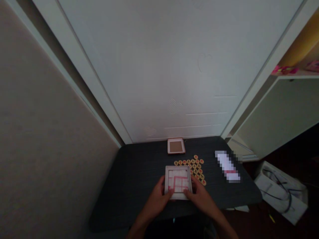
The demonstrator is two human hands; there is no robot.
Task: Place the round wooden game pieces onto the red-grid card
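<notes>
Between my two hands is a small square box (178, 168) with pale walls, and a folded white sheet with pink lines (179, 182) lies inside it. My left hand (161, 194) grips the box's left side, its thumb over the near left corner. On the opposite side my right hand (197, 192) is closed on the box, the thumb reaching over the near edge. Just beyond the box, round wooden game pieces (195, 171) with red and black marks lie in rows on the dark table (132, 179); the box hides some of them.
A box lid (176, 146), pale-rimmed with a brown middle, rests by the white panel (159, 73) at the table's back. To the right lies a blurred-out white object (228, 166). A white box with cables (281, 192) stands on the floor beyond the table's right edge.
</notes>
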